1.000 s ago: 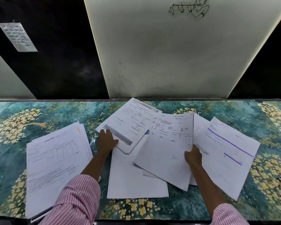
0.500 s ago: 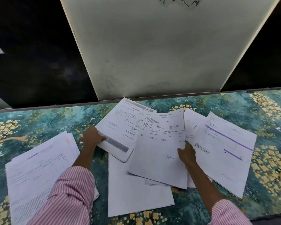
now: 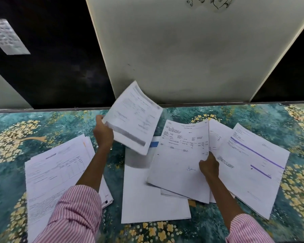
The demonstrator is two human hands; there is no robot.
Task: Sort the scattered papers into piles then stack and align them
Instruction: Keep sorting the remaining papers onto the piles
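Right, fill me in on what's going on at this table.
A person in a striped shirt is sorting loose papers on the floral table. The left hand holds a printed bundle up above the table by its left edge. The right hand pinches the edge of a signed sheet in the overlapping middle spread. A rough pile sits to the left, a purple-lined sheet lies on the right, and nothing is squared up yet.
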